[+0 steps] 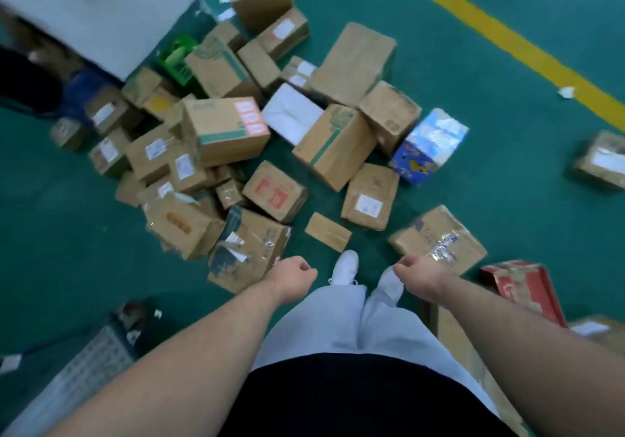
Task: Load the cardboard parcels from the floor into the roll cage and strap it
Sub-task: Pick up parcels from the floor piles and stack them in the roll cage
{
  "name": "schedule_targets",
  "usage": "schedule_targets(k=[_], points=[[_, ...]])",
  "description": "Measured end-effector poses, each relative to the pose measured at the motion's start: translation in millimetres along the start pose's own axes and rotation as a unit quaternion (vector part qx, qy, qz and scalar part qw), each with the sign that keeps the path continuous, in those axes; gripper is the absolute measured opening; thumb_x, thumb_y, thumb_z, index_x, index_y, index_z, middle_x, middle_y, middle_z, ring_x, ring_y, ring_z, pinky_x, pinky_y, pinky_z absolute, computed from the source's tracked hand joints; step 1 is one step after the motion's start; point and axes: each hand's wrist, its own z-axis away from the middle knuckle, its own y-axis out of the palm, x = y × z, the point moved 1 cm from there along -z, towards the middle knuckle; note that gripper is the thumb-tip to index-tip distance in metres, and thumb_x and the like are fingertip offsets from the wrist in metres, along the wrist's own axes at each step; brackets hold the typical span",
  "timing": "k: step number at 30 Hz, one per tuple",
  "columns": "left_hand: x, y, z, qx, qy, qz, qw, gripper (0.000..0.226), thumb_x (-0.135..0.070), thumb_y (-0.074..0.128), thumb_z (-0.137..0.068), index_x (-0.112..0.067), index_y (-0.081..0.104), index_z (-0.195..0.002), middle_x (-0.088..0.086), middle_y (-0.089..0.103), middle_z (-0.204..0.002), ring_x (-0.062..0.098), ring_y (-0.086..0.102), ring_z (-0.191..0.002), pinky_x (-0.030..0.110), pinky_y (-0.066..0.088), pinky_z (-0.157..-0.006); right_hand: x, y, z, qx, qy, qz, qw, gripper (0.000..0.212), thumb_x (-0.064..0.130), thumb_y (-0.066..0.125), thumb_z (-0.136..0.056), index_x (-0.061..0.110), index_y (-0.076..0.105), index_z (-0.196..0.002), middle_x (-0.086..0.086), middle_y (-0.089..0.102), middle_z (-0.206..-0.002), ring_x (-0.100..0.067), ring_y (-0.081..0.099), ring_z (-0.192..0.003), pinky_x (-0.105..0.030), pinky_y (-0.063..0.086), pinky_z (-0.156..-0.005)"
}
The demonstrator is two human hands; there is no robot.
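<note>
We hold both arms out over the green floor [67, 233]. Our left hand [294, 276] and right hand [417, 274] hang with fingers loosely curled, gripping nothing. The brown cardboard parcels [334, 145] lie scattered on the floor from ten to one o'clock, the nearest just beside our white shoe [345, 265]. A blue printed carton [429, 145] sits at one o'clock, and a yellow floor stripe [507, 37] runs beyond it.

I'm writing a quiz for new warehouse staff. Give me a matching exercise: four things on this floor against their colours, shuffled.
Things:
1. floor line
2. plastic crate
3. shoe
4. torn carton

Colours:
A. white
B. red
C. yellow
D. green

Pairs: 1-C, 2-D, 3-A, 4-B
</note>
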Motion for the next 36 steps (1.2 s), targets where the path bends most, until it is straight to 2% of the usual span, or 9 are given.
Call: schedule_targets(k=[6, 12, 16, 21, 24, 27, 30, 33, 36], points=[[76, -12, -13, -0.02, -0.073, 0.126, 0.989, 0.025, -0.037, 0.051, -0.099, -0.019, 0.067, -0.105, -0.002, 0.068, -0.103, 0.018, 0.063, -0.097, 0.039, 0.054, -0.092, 80, 35, -27, 0.068, -0.037, 0.097, 0.992, 0.035, 0.032, 0.045, -0.104, 0.014, 0.06, -0.129, 0.0, 0.063, -0.11, -0.019, 0.057, -0.099, -0.028, 0.041, -0.085], [178, -35, -45, -0.009, -0.102, 0.229, 0.968, 0.03, -0.034, 0.051, -0.098, -0.01, 0.067, -0.106, 0.005, 0.07, -0.106, 0.021, 0.064, -0.093, 0.038, 0.053, -0.086, 167, 107, -61, 0.094, -0.019, 0.168, 0.981, 0.036, 0.03, 0.046, -0.103, 0.013, 0.06, -0.131, -0.003, 0.064, -0.119, -0.02, 0.058, -0.105, -0.031, 0.045, -0.091], [254, -63, -79, -0.008, -0.132, 0.286, 0.949, 0.022, -0.034, 0.053, -0.099, -0.015, 0.063, -0.095, 0.003, 0.066, -0.095, 0.02, 0.058, -0.083, 0.033, 0.047, -0.076, 233, 165, -87, 0.101, -0.01, 0.183, 0.978, 0.038, 0.031, 0.046, -0.103, 0.013, 0.058, -0.135, -0.003, 0.062, -0.118, -0.02, 0.058, -0.103, -0.029, 0.043, -0.088], [327, -103, -146, -0.023, -0.163, 0.28, 0.946, 0.024, -0.033, 0.052, -0.1, -0.014, 0.065, -0.106, 0.007, 0.066, -0.107, 0.024, 0.06, -0.094, 0.029, 0.044, -0.072, 310, 232, -118, 0.141, -0.05, 0.242, 0.959, 0.034, 0.03, 0.044, -0.104, 0.013, 0.06, -0.129, -0.008, 0.063, -0.127, -0.023, 0.057, -0.105, -0.028, 0.041, -0.087], [321, -121, -184, -0.029, -0.146, 0.299, 0.943, 0.027, -0.029, 0.052, -0.099, -0.008, 0.067, -0.106, 0.01, 0.067, -0.104, 0.026, 0.06, -0.089, 0.028, 0.045, -0.07, 336, 238, -134, 0.149, -0.059, 0.28, 0.947, 0.035, 0.032, 0.043, -0.105, 0.014, 0.059, -0.13, -0.007, 0.061, -0.128, -0.022, 0.053, -0.105, -0.03, 0.04, -0.09], [287, -126, -217, -0.029, -0.117, 0.338, 0.934, 0.025, -0.031, 0.054, -0.098, -0.011, 0.067, -0.103, 0.011, 0.068, -0.104, 0.029, 0.062, -0.094, 0.031, 0.049, -0.079, 342, 216, -155, 0.127, -0.043, 0.29, 0.948, 0.035, 0.028, 0.043, -0.105, 0.01, 0.061, -0.129, -0.012, 0.063, -0.127, -0.03, 0.059, -0.117, -0.034, 0.044, -0.096], [235, -124, -239, -0.001, -0.09, 0.389, 0.917, 0.023, -0.031, 0.053, -0.099, -0.01, 0.061, -0.092, 0.011, 0.063, -0.094, 0.026, 0.056, -0.086, 0.032, 0.043, -0.073, 334, 172, -183, 0.084, -0.007, 0.276, 0.957, 0.036, 0.023, 0.043, -0.105, 0.007, 0.055, -0.135, -0.012, 0.059, -0.132, -0.029, 0.055, -0.117, -0.032, 0.04, -0.101], [181, -117, -257, 0.044, -0.084, 0.446, 0.89, 0.016, -0.029, 0.051, -0.102, -0.015, 0.055, -0.095, 0.01, 0.061, -0.095, 0.023, 0.053, -0.082, 0.03, 0.04, -0.067, 319, 111, -221, 0.042, 0.008, 0.291, 0.956, 0.033, 0.026, 0.045, -0.102, 0.009, 0.063, -0.124, -0.014, 0.065, -0.123, -0.032, 0.06, -0.109, -0.036, 0.045, -0.093], [132, -108, -286, 0.062, -0.091, 0.459, 0.882, 0.022, -0.031, 0.053, -0.1, -0.012, 0.064, -0.098, 0.012, 0.07, -0.102, 0.024, 0.059, -0.085, 0.032, 0.044, -0.076, 308, 46, -268, 0.008, 0.032, 0.279, 0.96, 0.034, 0.024, 0.046, -0.102, 0.005, 0.066, -0.122, -0.016, 0.066, -0.121, -0.036, 0.061, -0.116, -0.038, 0.047, -0.092]])
